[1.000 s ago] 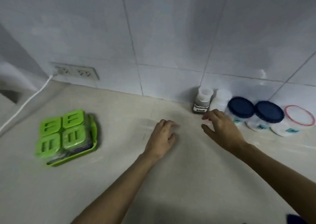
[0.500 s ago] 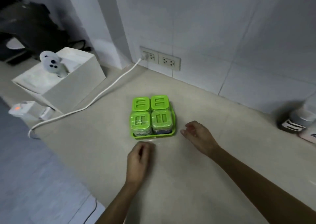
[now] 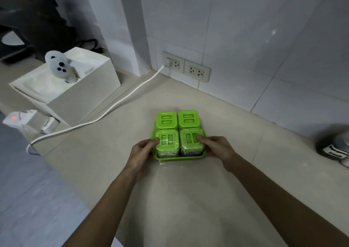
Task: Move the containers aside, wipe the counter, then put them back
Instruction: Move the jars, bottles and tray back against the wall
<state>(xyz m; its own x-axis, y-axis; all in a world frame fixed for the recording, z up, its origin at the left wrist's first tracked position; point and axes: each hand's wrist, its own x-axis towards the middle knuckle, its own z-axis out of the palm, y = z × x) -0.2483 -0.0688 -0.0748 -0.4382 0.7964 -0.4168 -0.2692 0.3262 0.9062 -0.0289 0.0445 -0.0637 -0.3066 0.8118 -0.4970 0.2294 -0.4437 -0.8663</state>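
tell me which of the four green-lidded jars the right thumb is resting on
The front right jar in the green tray. The right hand has its thumb on that lid; the left hand touches the front left jar, and the back two are untouched.

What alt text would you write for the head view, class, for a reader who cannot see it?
Both hands, left hand and right hand, grip a green tray of four green-lidded containers on a beige counter. A white cable runs to a wall socket behind.
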